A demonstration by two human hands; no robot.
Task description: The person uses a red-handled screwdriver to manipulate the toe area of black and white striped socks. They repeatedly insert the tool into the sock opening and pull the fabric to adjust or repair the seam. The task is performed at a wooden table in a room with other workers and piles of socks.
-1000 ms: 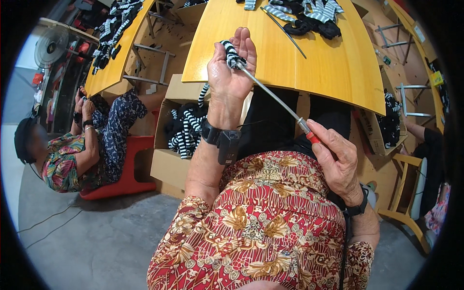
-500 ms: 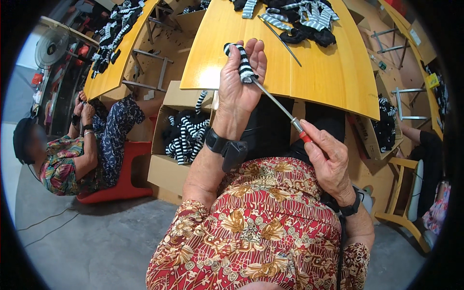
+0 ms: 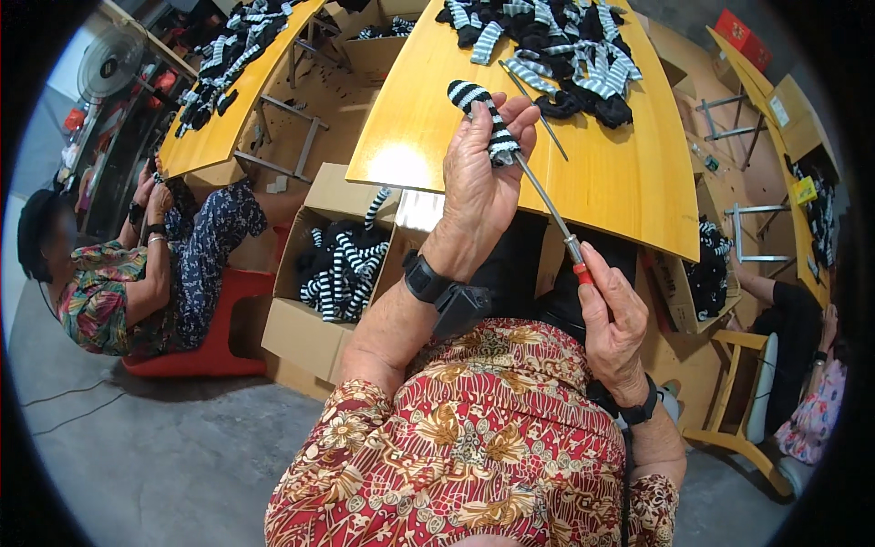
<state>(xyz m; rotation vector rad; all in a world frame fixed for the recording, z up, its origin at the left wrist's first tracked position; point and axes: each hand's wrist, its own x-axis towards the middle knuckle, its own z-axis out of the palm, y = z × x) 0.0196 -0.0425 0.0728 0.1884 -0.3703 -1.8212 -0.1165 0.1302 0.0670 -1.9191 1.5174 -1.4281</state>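
My left hand [image 3: 481,187] is raised over the near edge of the table, palm up. Its thumb presses a black-and-white striped knitted tube [image 3: 502,144] against the fingers, and the tube's rounded end sticks out past the thumb. A thin metal rod with a red handle [image 3: 550,209] runs into the tube's lower end, so its tip is hidden. My right hand [image 3: 616,314] grips that red handle at the lower right, in front of my patterned shirt.
Black, grey and white striped knitted pieces [image 3: 583,68] lie heaped on the yellow table [image 3: 629,173], beside a dark thin rod [image 3: 547,123]. Cardboard boxes [image 3: 305,342] of striped knits stand either side below. A co-worker [image 3: 137,273] sits left on a red stool; another person [image 3: 793,310] sits right.
My left hand has moved right with the striped tube, and more of the tube shows beyond the thumb. My right hand has shifted slightly left with the rod. The whole view has shifted a little.
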